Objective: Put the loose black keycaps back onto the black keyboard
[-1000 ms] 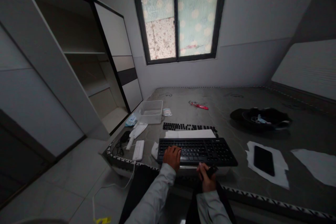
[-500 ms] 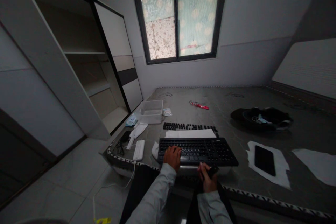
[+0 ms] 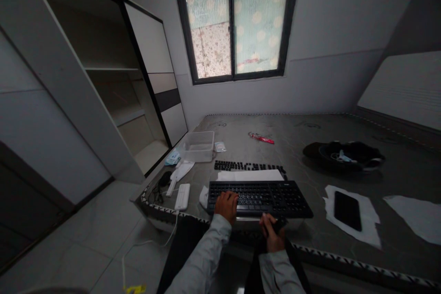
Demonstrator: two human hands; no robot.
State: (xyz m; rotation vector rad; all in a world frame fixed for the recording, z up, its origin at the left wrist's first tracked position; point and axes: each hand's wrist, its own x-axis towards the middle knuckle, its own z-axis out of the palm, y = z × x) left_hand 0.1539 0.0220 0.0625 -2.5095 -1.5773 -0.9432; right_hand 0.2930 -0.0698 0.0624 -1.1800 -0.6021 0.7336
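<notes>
A black keyboard [image 3: 262, 198] lies near the mattress's front edge. Its keycaps are off in places, and a row of loose black keycaps [image 3: 248, 165] sits behind it. My left hand [image 3: 226, 206] rests on the keyboard's left part, fingers bent forward over it and gripping nothing. Just off the front edge, below the keyboard's middle, my right hand [image 3: 273, 232] is closed around a small black object [image 3: 279, 225]; its kind is too dark to make out. Folded white paper [image 3: 250, 175] lies between the keyboard and the loose keycaps.
A clear plastic box [image 3: 198, 149], a white power strip [image 3: 182, 197] with its cord and a white brush-like piece [image 3: 181, 172] are on the left. To the right are a phone [image 3: 347, 210] on paper and a dark cap [image 3: 344, 156]. Red-handled tool [image 3: 262, 138] lies farther back.
</notes>
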